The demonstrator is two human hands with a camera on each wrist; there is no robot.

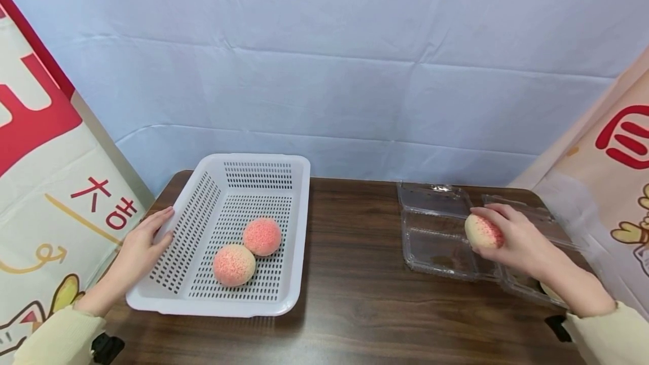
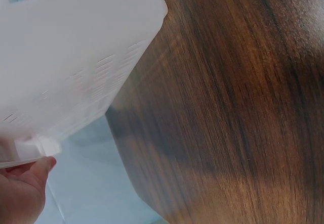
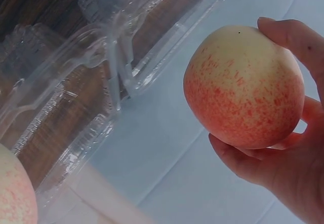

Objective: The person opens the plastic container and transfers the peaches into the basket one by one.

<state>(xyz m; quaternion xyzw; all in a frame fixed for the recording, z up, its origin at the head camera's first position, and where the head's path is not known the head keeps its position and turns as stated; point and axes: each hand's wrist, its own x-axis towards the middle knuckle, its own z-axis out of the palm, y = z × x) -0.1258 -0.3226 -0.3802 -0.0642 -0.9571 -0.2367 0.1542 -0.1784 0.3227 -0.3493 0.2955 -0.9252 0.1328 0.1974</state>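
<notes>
My right hand holds a peach, cream with red speckles, between thumb and fingers. It is above the clear plastic clamshell boxes at the right of the table. On the left, my left hand grips the side rim of a white slotted basket. In the left wrist view, fingers show at the rim's outer edge. Inside the basket, a pink peach and a paler speckled peach lie side by side.
Another peach shows at the edge of the right wrist view, by the boxes. The dark wooden table lies between basket and boxes. A pale cloth hangs behind, and printed banners stand at both sides.
</notes>
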